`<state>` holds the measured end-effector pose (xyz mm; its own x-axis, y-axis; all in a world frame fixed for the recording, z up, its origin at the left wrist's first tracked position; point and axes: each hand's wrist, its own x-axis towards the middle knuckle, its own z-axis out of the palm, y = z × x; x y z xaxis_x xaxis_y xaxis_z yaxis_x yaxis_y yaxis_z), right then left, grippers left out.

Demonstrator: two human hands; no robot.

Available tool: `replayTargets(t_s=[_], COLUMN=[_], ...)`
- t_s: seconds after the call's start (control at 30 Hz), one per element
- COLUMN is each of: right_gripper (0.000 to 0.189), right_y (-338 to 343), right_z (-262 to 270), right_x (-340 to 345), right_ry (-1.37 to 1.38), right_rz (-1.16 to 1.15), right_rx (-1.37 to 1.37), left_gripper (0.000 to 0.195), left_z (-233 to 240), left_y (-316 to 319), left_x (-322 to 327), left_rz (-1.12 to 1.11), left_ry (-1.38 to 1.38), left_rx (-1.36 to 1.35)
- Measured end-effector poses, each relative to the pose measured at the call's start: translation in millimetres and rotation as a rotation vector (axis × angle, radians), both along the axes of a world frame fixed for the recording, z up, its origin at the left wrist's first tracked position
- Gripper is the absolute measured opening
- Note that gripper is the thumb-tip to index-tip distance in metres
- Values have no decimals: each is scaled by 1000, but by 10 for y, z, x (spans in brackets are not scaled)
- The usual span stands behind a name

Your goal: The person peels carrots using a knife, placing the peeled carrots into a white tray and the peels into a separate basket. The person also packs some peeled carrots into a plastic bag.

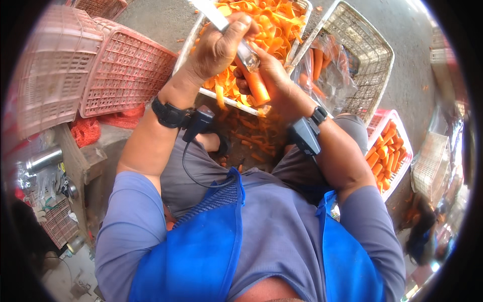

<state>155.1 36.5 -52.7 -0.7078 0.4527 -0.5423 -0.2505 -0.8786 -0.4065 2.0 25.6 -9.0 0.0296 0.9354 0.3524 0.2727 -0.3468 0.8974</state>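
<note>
My left hand [222, 47] is closed around a long metal tool [214, 16], probably a peeler or knife; its flat shiny part sticks out at the upper left. Another shiny metal part shows between my hands, over the upper end of a peeled carrot [256, 88]. My right hand [275, 75] grips that carrot, which slants down to the right. Both hands are over a white plastic crate [230, 102] heaped with orange carrot peelings [264, 19]. Fingers hide part of the tool and the carrot.
A white crate [371, 45] holds bagged carrots [319, 62]. Right of my knee, a pink-white crate [400, 151] is full of carrots. Pink crates [132, 64] stand at the left above red netting [86, 132] and a wooden bench [71, 154]. Peelings litter the floor between my feet.
</note>
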Motion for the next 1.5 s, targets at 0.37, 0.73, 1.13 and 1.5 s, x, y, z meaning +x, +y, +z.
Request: replayTargets(t_s=[0.37,0.73,1.13,1.5], right_gripper=[58,53,55,57], right_y=[-23,201,526,491], right_z=[484,-345,-296,-200], right_x=[163,-46,-83,-101], right_ry=[-134,92,-138,-240], right_rz=[49,106,28,37], right_rx=[691,-65,207,398], left_gripper=[15,26,23,16], left_z=[67,-449,-295,-43], left_y=[-139,539,696,234], left_x=[-21,-975,-929,-263], left_rz=[-368,-15,32,-327], left_ry=[248,18,-257,-197], left_rx=[1,-508,-482,-683])
